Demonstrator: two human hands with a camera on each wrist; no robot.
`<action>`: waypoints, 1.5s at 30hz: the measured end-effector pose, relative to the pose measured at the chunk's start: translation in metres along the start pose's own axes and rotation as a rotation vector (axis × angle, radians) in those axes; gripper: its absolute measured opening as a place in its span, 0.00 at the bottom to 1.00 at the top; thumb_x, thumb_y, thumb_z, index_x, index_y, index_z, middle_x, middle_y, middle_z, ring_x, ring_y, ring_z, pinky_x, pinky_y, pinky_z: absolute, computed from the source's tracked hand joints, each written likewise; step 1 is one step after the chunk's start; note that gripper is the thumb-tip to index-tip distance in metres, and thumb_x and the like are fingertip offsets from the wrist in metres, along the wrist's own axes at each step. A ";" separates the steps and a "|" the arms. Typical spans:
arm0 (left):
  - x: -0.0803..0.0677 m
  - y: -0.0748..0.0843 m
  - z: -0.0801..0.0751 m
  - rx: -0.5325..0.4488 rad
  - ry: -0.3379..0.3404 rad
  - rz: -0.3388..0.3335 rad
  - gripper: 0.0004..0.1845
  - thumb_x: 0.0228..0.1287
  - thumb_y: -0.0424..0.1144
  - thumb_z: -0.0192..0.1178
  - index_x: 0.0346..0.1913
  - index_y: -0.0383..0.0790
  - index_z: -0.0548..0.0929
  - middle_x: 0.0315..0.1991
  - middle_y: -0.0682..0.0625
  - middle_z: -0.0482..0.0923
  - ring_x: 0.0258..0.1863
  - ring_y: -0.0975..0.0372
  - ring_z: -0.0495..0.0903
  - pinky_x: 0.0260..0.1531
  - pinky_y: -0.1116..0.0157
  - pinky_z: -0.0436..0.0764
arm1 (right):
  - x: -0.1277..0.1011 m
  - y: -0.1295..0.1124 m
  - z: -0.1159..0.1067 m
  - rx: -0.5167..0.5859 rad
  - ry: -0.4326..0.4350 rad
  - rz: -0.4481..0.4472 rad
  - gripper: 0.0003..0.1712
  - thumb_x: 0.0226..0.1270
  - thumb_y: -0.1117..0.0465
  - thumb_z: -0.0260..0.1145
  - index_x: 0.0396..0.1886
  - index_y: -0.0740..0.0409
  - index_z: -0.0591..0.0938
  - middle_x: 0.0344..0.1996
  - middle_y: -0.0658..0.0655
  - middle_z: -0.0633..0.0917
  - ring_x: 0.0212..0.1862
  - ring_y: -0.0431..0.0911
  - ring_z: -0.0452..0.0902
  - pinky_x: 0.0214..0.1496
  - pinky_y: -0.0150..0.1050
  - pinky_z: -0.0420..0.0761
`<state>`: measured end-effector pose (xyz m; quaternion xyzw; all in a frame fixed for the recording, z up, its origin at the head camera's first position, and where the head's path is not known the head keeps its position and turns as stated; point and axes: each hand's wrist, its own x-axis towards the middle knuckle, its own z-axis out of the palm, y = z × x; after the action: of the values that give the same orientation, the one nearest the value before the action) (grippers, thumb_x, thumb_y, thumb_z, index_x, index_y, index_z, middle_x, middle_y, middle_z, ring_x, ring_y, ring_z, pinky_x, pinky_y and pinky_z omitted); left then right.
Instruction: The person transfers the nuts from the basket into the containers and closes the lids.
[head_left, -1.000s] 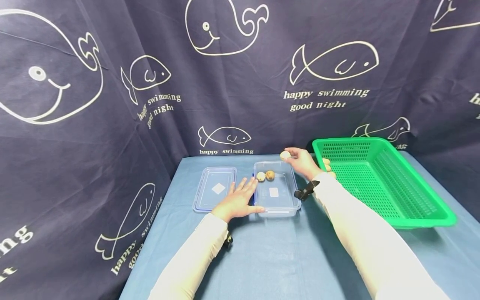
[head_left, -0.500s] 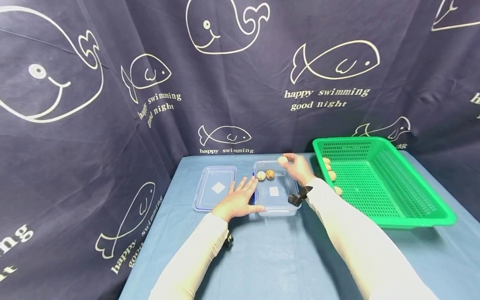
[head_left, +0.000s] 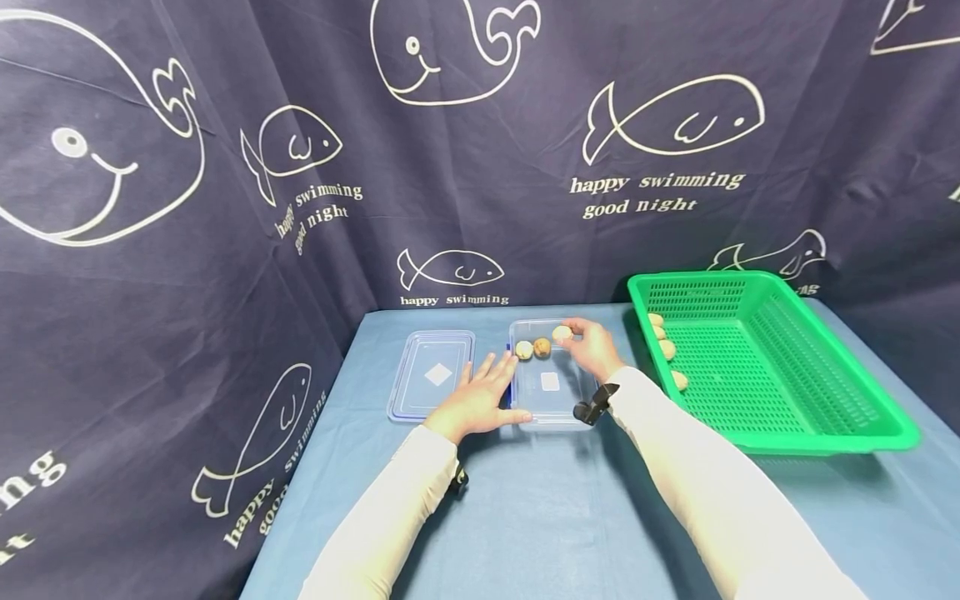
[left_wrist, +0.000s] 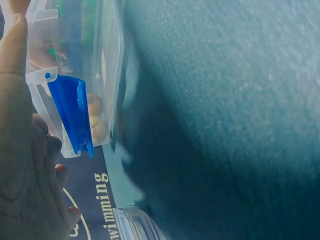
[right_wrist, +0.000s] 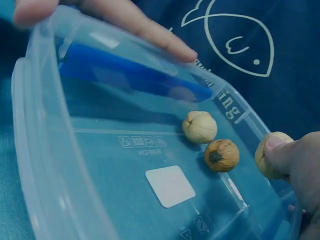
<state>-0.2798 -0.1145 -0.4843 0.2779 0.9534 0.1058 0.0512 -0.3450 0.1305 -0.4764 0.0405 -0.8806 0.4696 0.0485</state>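
Observation:
A clear plastic box [head_left: 551,412] with blue clasps stands on the blue table. Two walnuts [head_left: 533,348] lie at its far end, a pale one [right_wrist: 199,126] and a darker one [right_wrist: 221,155]. My right hand [head_left: 592,346] pinches a third pale walnut [head_left: 561,333] [right_wrist: 271,152] low over the box's far end, beside the other two. My left hand [head_left: 480,398] lies flat with straight fingers against the box's left wall, by its blue clasp [left_wrist: 74,115]. The box's clear lid [head_left: 432,373] lies flat to the left.
A green slotted basket [head_left: 780,417] stands at the right of the table, with several walnuts [head_left: 665,348] along its left inner wall. A dark curtain with whale and fish prints hangs behind and to the left. Bare blue tabletop lies near me.
My right hand has carried the walnut from beside the basket leftwards and down into the box's far end. The left hand has stayed put.

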 end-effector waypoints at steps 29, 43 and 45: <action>0.000 0.005 -0.003 -0.016 0.004 0.008 0.57 0.62 0.74 0.54 0.82 0.42 0.47 0.83 0.49 0.41 0.81 0.50 0.39 0.74 0.38 0.42 | 0.004 0.012 0.003 -0.111 0.057 -0.119 0.27 0.65 0.62 0.70 0.62 0.68 0.80 0.58 0.67 0.83 0.62 0.61 0.77 0.67 0.54 0.72; 0.000 0.003 -0.001 -0.023 -0.002 -0.002 0.57 0.62 0.74 0.54 0.82 0.43 0.47 0.83 0.50 0.41 0.81 0.50 0.39 0.74 0.38 0.42 | 0.010 -0.013 -0.037 -0.043 0.147 -0.151 0.24 0.69 0.58 0.68 0.62 0.63 0.80 0.59 0.65 0.83 0.63 0.60 0.77 0.65 0.54 0.73; -0.001 0.003 -0.001 -0.024 -0.002 -0.003 0.57 0.62 0.74 0.55 0.82 0.43 0.47 0.83 0.50 0.41 0.81 0.50 0.39 0.74 0.38 0.42 | 0.013 -0.015 -0.049 -0.021 0.160 -0.159 0.24 0.70 0.58 0.68 0.62 0.63 0.79 0.59 0.64 0.83 0.63 0.58 0.77 0.66 0.54 0.72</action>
<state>-0.2780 -0.1130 -0.4826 0.2759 0.9524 0.1170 0.0557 -0.3537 0.1626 -0.4350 0.0722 -0.8729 0.4566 0.1563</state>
